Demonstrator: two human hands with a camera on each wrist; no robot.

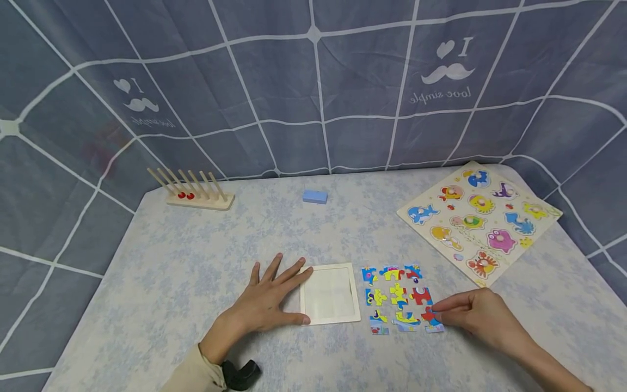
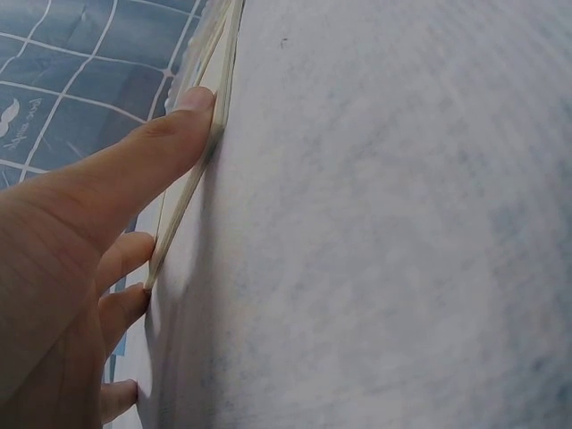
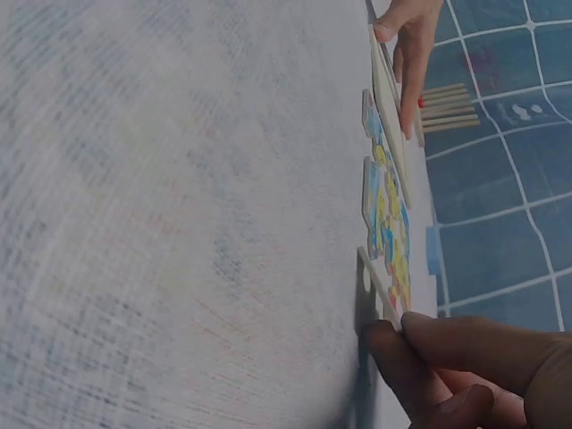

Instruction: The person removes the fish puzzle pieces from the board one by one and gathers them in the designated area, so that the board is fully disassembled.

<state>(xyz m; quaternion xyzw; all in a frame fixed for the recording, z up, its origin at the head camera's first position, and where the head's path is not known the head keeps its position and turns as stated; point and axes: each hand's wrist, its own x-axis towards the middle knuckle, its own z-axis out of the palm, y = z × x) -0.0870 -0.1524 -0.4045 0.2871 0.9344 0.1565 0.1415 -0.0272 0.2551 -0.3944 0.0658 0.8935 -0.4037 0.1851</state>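
Observation:
My left hand (image 1: pixel 264 305) is spread beside a shallow square wooden puzzle tray (image 1: pixel 357 305), its thumb and index fingertip touching the left rim near two corners. From the left wrist view, the thumb rests on the tray's edge (image 2: pixel 222 98). Right of the tray, several jigsaw pieces (image 1: pixel 399 294) in blue, yellow and red lie in loose rows. My right hand (image 1: pixel 482 316) pinches the red-and-blue lower-right jigsaw piece (image 1: pixel 433 322) between thumb and fingers. That piece (image 3: pixel 380 284) looks tilted in the right wrist view, and the fingers cover part of it.
A sea-animal knob puzzle board (image 1: pixel 460 256) lies at the back right. At the back left stands a wooden peg rack (image 1: pixel 208 202) with red beads, and a blue block (image 1: pixel 315 196) sits at the back middle. A grid-patterned curtain (image 1: pixel 274 98) hangs behind the table.

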